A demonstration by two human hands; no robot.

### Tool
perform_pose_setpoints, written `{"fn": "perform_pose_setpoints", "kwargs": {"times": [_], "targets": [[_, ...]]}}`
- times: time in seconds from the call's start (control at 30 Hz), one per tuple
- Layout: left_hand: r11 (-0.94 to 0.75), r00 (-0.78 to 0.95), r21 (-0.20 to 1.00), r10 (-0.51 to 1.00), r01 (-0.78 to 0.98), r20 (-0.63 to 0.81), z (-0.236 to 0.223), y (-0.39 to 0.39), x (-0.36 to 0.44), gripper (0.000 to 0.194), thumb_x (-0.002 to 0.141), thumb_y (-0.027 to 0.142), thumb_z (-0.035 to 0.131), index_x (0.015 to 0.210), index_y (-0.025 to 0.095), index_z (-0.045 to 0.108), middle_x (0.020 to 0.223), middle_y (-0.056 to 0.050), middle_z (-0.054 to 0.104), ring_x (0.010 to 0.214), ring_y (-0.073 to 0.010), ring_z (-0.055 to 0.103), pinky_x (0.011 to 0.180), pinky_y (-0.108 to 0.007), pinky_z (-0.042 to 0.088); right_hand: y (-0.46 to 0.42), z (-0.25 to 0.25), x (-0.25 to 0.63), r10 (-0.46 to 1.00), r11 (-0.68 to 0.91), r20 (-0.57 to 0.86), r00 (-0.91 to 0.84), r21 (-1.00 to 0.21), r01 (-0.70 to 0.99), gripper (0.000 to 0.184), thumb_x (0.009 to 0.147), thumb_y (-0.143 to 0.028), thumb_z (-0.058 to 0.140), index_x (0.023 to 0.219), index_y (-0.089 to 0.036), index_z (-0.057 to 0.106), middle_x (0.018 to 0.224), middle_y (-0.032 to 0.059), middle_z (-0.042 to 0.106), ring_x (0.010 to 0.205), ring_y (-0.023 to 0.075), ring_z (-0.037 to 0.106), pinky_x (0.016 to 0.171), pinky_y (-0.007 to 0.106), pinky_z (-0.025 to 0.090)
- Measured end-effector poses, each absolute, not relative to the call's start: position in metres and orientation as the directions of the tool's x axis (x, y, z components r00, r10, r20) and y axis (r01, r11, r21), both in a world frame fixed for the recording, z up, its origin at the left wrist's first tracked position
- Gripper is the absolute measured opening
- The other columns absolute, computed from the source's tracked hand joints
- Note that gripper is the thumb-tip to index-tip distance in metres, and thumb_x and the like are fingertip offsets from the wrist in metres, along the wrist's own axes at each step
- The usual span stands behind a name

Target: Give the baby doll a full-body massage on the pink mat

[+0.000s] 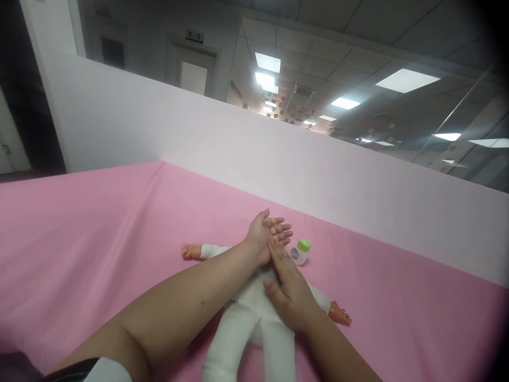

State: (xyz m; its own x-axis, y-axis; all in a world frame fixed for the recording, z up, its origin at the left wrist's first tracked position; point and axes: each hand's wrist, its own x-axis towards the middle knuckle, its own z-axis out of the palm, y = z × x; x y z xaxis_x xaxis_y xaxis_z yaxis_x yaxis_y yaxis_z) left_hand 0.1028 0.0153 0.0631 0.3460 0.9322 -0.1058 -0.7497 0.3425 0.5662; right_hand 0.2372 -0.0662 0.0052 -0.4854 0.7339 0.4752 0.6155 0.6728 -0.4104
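Observation:
My left hand [268,233] is held palm up above a baby doll [242,323], its fingers stretched out to the right. With the fingertips of my right hand [290,289] I touch the left palm near its heel; the right fingers lie straight and flat. Nothing is visibly held in either hand. The doll has a white cloth body and lies on its back with arms spread; my hands and left forearm hide its head and chest. Just right of the left fingertips stands a small clear jar [300,252] with a green lid and a printed label.
A pink sheet [99,228] covers the surface, with creases at the left. Behind it runs a low white wall [207,140] topped by a large glass or mirror pane [358,63] showing ceiling lights. A dark doorway is at the far left.

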Motion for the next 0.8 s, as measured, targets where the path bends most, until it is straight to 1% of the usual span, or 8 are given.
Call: {"fn": "perform_pose_setpoints", "kwargs": {"times": [0.07, 0.13, 0.23, 0.33, 0.43, 0.57, 0.7, 0.8], "targets": [[0.318, 0.319, 0.555, 0.943, -0.769, -0.099, 0.065, 0.021, 0.095, 0.048, 0.096, 0.054, 0.05, 0.111, 0.011, 0.064, 0.099, -0.019, 0.073, 0.083, -0.028, 0.075, 0.071, -0.037, 0.06, -0.072, 0.008, 0.235, 0.709, 0.704, 0.456, -0.538, -0.415, 0.576, 0.079, 0.103, -0.061, 0.041, 0.167, -0.023, 0.013, 0.172, 0.0069, 0.015, 0.159, 0.0308, 0.015, 0.129, 0.055, 0.023], [0.318, 0.316, 0.539, 0.943, -0.78, -0.1, 0.066, 0.023, 0.092, 0.049, 0.096, 0.054, 0.049, 0.111, 0.01, 0.063, 0.097, -0.019, 0.074, 0.082, -0.0277, 0.075, 0.069, -0.036, 0.06, -0.077, 0.009, 0.233, 0.695, 0.719, 0.452, -0.56, -0.433, 0.543, 0.081, 0.103, -0.064, 0.037, 0.167, -0.022, 0.01, 0.173, 0.0069, 0.012, 0.16, 0.0314, 0.013, 0.129, 0.055, 0.023], [0.346, 0.355, 0.543, 0.93, -0.765, -0.093, 0.066, 0.017, 0.097, 0.052, 0.098, 0.054, 0.046, 0.111, 0.007, 0.064, 0.097, -0.019, 0.074, 0.082, -0.0276, 0.076, 0.072, -0.037, 0.061, -0.08, 0.006, 0.229, 0.705, 0.709, 0.471, -0.531, -0.459, 0.535, 0.087, 0.102, -0.069, 0.034, 0.167, -0.021, 0.004, 0.174, 0.0064, 0.005, 0.16, 0.033, 0.005, 0.129, 0.057, 0.016], [0.335, 0.386, 0.59, 0.921, -0.734, -0.043, 0.068, 0.005, 0.109, 0.056, 0.099, 0.053, 0.043, 0.108, 0.004, 0.067, 0.101, -0.021, 0.073, 0.085, -0.0261, 0.075, 0.079, -0.035, 0.06, -0.08, 0.004, 0.229, 0.716, 0.696, 0.502, -0.485, -0.457, 0.555, 0.09, 0.1, -0.072, 0.034, 0.167, -0.021, 0.003, 0.174, 0.0067, 0.005, 0.16, 0.0341, 0.001, 0.129, 0.059, 0.012], [0.338, 0.406, 0.613, 0.913, -0.714, -0.03, 0.067, -0.004, 0.117, 0.057, 0.099, 0.055, 0.044, 0.109, 0.004, 0.068, 0.106, -0.022, 0.073, 0.088, -0.026, 0.074, 0.082, -0.035, 0.06, -0.076, 0.003, 0.23, 0.73, 0.673, 0.516, -0.449, -0.427, 0.604, 0.089, 0.1, -0.071, 0.036, 0.167, -0.022, 0.002, 0.174, 0.0082, 0.009, 0.16, 0.0347, 0.001, 0.129, 0.062, 0.011], [0.373, 0.425, 0.632, 0.902, -0.679, -0.076, 0.062, -0.003, 0.119, 0.057, 0.097, 0.058, 0.047, 0.112, 0.006, 0.067, 0.11, -0.022, 0.072, 0.089, -0.0265, 0.074, 0.082, -0.038, 0.06, -0.066, 0.002, 0.232, 0.749, 0.635, 0.507, -0.426, -0.366, 0.68, 0.082, 0.104, -0.063, 0.036, 0.167, -0.024, 0.001, 0.173, 0.009, 0.011, 0.16, 0.0342, 0.004, 0.127, 0.065, 0.01], [0.322, 0.37, 0.669, 0.926, -0.67, -0.075, 0.064, 0.008, 0.108, 0.055, 0.097, 0.055, 0.044, 0.105, 0.006, 0.067, 0.1, -0.019, 0.073, 0.082, -0.024, 0.073, 0.077, -0.035, 0.059, -0.059, 0.002, 0.237, 0.729, 0.638, 0.512, -0.454, -0.27, 0.721, 0.078, 0.104, -0.057, 0.043, 0.167, -0.023, 0.01, 0.171, 0.0108, 0.021, 0.159, 0.0336, 0.014, 0.127, 0.066, 0.007], [0.199, 0.277, 0.722, 0.961, -0.662, -0.01, 0.076, 0.018, 0.093, 0.05, 0.097, 0.054, 0.047, 0.1, 0.008, 0.069, 0.094, -0.015, 0.073, 0.081, -0.0218, 0.073, 0.076, -0.032, 0.059, -0.058, 0.002, 0.238, 0.71, 0.669, 0.506, -0.49, -0.264, 0.695, 0.066, 0.104, -0.05, 0.047, 0.162, -0.021, 0.031, 0.164, 0.0119, 0.039, 0.155, 0.0322, 0.029, 0.127, 0.064, 0.016]]}}
